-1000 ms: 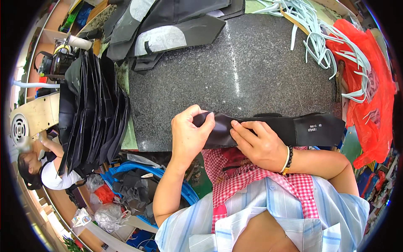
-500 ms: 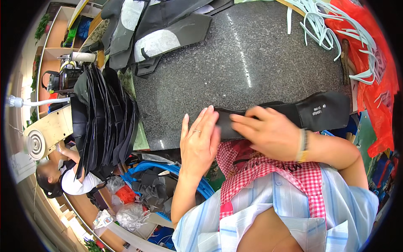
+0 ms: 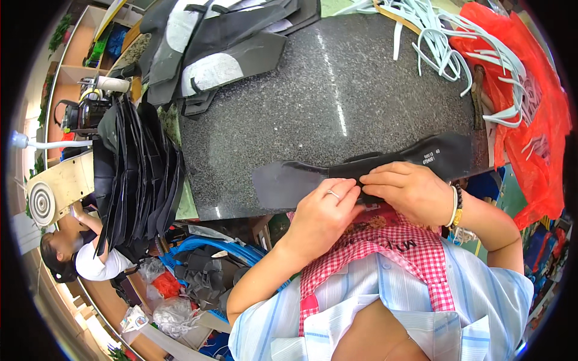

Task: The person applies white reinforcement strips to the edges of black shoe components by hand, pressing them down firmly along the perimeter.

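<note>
A long, flat black piece of leather-like sheet (image 3: 288, 182) lies across the near edge of the stone tabletop. Its wide left end is smooth, and small pale print marks its right end. My left hand (image 3: 325, 212) pinches the near edge at about the middle, fingers bent together; a ring is on one finger. Right beside it, my right hand (image 3: 412, 191) grips the same edge with its fingers pressed together, their tips almost meeting those of the left. What lies under the fingertips is hidden.
Black cut pieces with white patches (image 3: 214, 71) are piled at the far left. Layered black pieces (image 3: 135, 174) hang off the left side. Pale strips (image 3: 439, 45) and a red plastic bag (image 3: 539, 150) lie at right. A blue basket (image 3: 174, 256) holds scraps below; another person (image 3: 99, 259) sits far left.
My left hand has moved right, uncovering the piece's left end, and its fingers have curled onto the near edge. My right hand has shifted right and down to that edge beside it.
</note>
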A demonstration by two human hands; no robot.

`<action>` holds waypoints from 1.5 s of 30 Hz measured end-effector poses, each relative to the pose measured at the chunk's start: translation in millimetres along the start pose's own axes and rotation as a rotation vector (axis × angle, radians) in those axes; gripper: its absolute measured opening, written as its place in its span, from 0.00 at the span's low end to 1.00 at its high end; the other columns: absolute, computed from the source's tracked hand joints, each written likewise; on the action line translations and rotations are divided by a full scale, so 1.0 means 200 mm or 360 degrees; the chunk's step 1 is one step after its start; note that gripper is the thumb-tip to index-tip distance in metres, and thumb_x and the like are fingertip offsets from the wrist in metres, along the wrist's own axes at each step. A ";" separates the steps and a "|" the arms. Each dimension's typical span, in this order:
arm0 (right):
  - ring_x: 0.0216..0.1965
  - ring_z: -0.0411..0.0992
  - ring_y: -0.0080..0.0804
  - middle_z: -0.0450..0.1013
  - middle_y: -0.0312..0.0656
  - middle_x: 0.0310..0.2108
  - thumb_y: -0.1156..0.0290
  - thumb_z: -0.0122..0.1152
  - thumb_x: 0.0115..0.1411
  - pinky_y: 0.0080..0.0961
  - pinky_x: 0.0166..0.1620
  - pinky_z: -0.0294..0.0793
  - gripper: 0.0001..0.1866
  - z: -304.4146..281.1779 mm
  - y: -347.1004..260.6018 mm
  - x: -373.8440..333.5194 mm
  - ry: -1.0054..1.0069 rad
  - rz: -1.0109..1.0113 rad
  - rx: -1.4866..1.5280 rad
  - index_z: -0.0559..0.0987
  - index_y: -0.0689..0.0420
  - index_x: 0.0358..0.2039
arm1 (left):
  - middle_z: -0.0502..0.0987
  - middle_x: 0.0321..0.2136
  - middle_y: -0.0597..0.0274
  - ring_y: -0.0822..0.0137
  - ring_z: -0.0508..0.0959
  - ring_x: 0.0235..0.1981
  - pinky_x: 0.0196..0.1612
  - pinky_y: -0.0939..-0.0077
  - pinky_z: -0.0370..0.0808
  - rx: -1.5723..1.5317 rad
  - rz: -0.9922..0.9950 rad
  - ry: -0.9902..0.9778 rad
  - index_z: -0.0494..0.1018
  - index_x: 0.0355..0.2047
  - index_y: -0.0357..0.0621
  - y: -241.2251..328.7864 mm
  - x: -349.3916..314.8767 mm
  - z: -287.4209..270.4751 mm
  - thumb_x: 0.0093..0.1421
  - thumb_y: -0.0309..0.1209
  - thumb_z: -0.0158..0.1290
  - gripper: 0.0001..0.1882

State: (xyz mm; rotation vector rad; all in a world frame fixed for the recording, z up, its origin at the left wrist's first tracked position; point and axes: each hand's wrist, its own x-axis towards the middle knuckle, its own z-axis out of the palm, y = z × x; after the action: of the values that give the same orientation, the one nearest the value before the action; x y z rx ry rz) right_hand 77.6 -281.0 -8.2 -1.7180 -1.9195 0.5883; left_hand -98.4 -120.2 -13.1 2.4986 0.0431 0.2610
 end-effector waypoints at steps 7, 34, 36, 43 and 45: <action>0.50 0.72 0.47 0.71 0.50 0.48 0.74 0.66 0.50 0.37 0.51 0.75 0.24 -0.09 0.00 0.06 0.0019 0.0338 0.0382 0.76 0.63 0.49 | 0.82 0.34 0.56 0.55 0.82 0.34 0.40 0.69 0.79 -0.0435 -0.0351 0.0038 0.81 0.33 0.37 -0.08 0.08 -0.03 0.54 0.24 0.62 0.06; 0.57 0.72 0.40 0.75 0.45 0.54 0.59 0.53 0.64 0.35 0.62 0.66 0.23 -0.40 0.20 -0.46 -0.0091 0.0666 -0.0021 0.75 0.55 0.56 | 0.82 0.36 0.60 0.62 0.82 0.39 0.49 0.65 0.78 0.0277 0.0463 0.0121 0.81 0.36 0.42 0.03 0.05 0.08 0.48 0.23 0.56 0.13; 0.50 0.76 0.42 0.78 0.49 0.47 0.60 0.42 0.69 0.32 0.59 0.69 0.23 -0.56 0.20 -0.45 0.0300 0.0883 0.0337 0.78 0.61 0.53 | 0.83 0.35 0.62 0.63 0.82 0.40 0.52 0.62 0.76 -0.0058 0.0357 0.0133 0.82 0.35 0.44 -0.07 0.01 0.08 0.47 0.20 0.57 0.14; 0.69 0.57 0.36 0.68 0.39 0.63 0.45 0.42 0.69 0.52 0.71 0.41 0.30 -0.05 0.16 0.35 -0.0172 -0.0383 -0.0491 0.73 0.53 0.59 | 0.83 0.34 0.65 0.64 0.82 0.43 0.60 0.55 0.70 -0.0567 0.0032 0.0098 0.81 0.35 0.48 -0.13 -0.04 0.07 0.47 0.16 0.58 0.16; 0.69 0.57 0.35 0.64 0.29 0.66 0.45 0.44 0.67 0.58 0.71 0.38 0.28 0.06 0.24 0.52 -0.0040 -0.0412 -0.0605 0.70 0.44 0.62 | 0.82 0.35 0.63 0.63 0.81 0.44 0.59 0.56 0.71 -0.0512 0.0067 0.0116 0.81 0.35 0.47 -0.11 -0.06 0.08 0.45 0.18 0.59 0.15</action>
State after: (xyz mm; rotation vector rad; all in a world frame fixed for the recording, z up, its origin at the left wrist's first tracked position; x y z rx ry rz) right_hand 99.4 -172.0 -39.9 -1.6372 -2.3391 0.1544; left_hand -106.9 -112.0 -41.3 2.1719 -0.0208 0.3479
